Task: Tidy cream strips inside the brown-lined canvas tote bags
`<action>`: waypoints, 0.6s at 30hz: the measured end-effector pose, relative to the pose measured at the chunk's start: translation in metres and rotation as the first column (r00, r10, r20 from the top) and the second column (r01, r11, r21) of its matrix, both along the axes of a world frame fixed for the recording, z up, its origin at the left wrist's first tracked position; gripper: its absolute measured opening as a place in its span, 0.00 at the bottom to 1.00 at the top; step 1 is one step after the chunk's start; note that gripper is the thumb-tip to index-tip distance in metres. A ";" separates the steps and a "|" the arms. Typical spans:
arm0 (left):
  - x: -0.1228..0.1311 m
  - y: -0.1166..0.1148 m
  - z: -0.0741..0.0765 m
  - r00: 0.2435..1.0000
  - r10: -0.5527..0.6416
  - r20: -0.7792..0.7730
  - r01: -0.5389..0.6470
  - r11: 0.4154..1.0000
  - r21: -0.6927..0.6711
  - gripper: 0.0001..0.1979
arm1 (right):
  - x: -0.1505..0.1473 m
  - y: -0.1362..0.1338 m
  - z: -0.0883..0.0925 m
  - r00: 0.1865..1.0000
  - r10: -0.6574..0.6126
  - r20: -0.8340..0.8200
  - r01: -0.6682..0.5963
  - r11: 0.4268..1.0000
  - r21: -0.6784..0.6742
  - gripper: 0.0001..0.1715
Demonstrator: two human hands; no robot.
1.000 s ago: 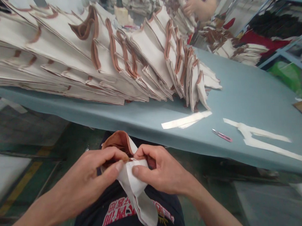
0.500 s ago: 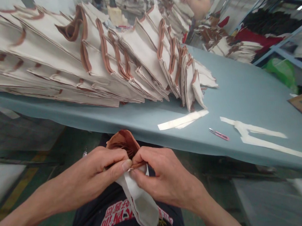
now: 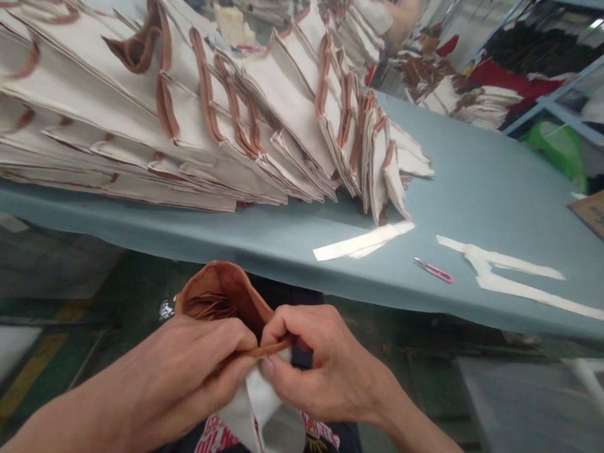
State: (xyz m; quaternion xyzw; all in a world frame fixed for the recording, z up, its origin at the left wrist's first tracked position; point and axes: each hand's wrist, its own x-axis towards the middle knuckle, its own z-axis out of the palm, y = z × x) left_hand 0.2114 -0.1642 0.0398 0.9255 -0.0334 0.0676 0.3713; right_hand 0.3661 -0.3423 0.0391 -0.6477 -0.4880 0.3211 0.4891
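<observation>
A sewn cloth piece [image 3: 229, 276], brown inside and white outside, hangs over my lap with its brown end gaping like a pouch. My left hand [image 3: 203, 371] pinches its brown-edged rim between thumb and fingers. Right beside it, my right hand [image 3: 322, 362] grips the same rim, thumb below and index finger above. The two sets of fingertips nearly meet at the seam. Below them the white part drops down over dark clothing with red lettering. Whatever lies under the fingers is hidden.
Long piles of white, brown-edged cloth pieces [image 3: 286, 100] cover the left of the blue-green table [image 3: 480, 178]. Pink thread snips [image 3: 434, 270] lie near its edge, between white strips [image 3: 365, 240] and more strips [image 3: 540, 293]. Another person's arm [image 3: 403, 15] shows at the back.
My fingers have spread slightly along the rim, so more of the brown edge shows between them. The brown end has opened wider and shifted left.
</observation>
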 end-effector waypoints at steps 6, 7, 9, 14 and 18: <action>-0.001 0.000 -0.014 0.996 -0.066 0.062 0.070 0.996 -0.059 0.12 | 0.005 0.005 0.004 0.987 0.131 -0.097 -0.141 0.986 -0.095 0.20; -0.001 0.000 -0.015 0.998 -0.050 0.044 0.053 0.995 -0.088 0.11 | 0.005 0.007 0.003 0.985 0.147 -0.095 -0.156 0.983 -0.092 0.25; -0.001 0.001 -0.016 1.000 -0.024 -0.013 0.021 0.984 -0.177 0.12 | 0.004 0.011 -0.001 0.974 0.173 -0.147 -0.186 0.980 -0.075 0.29; -0.005 0.001 -0.022 0.978 0.027 -0.205 -0.146 0.793 -0.591 0.19 | -0.009 0.017 -0.012 0.952 0.116 -0.284 -0.122 0.993 -0.003 0.22; -0.014 -0.001 -0.033 0.954 -0.033 -0.298 -0.239 0.519 -0.821 0.30 | -0.019 0.018 -0.019 0.980 0.082 -0.184 -0.066 0.994 0.092 0.15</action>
